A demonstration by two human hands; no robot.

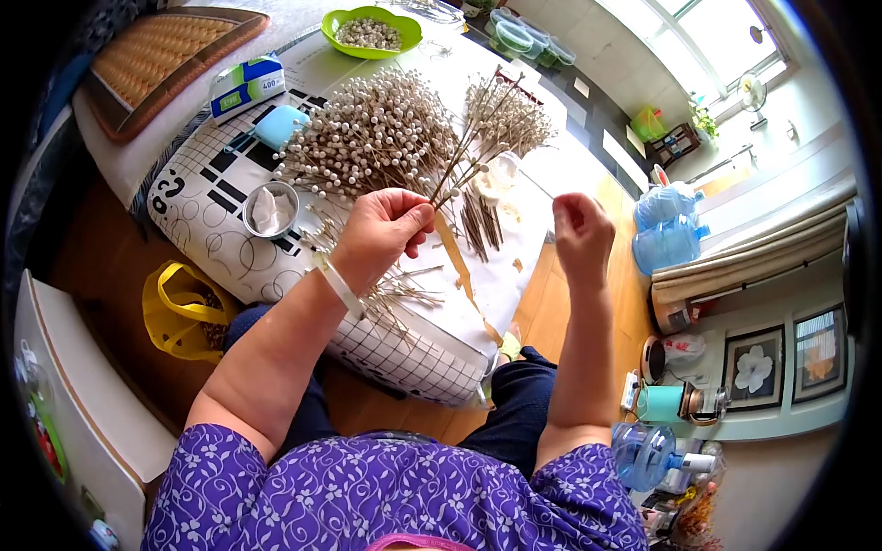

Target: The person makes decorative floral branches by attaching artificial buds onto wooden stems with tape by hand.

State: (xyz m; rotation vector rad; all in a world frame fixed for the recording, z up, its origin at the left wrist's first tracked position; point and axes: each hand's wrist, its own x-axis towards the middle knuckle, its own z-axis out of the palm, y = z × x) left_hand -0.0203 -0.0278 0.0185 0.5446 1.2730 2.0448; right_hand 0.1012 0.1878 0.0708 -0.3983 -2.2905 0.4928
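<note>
My left hand (386, 230) is closed in a pinch around the lower ends of a few thin brown stems (454, 174), which slant up and away from me. My right hand (583, 237) is raised off to the right, its fingers pressed together; a fine pale line runs toward its fingertips, too thin to name. Beyond my left hand lies a big bunch of twigs tipped with white beads (372, 129). A second, smaller beaded bunch (519, 115) lies to its right, with its bare stems (480, 220) pointing toward me. Loose twigs (400, 298) lie below my left wrist.
The patterned tablecloth (184, 188) carries a green bowl of beads (367, 35), a tissue pack (248, 87), a light blue case (280, 127) and a small tub (271, 209). A yellow bag (179, 312) stands on the floor at left; water jugs (669, 241) stand at right.
</note>
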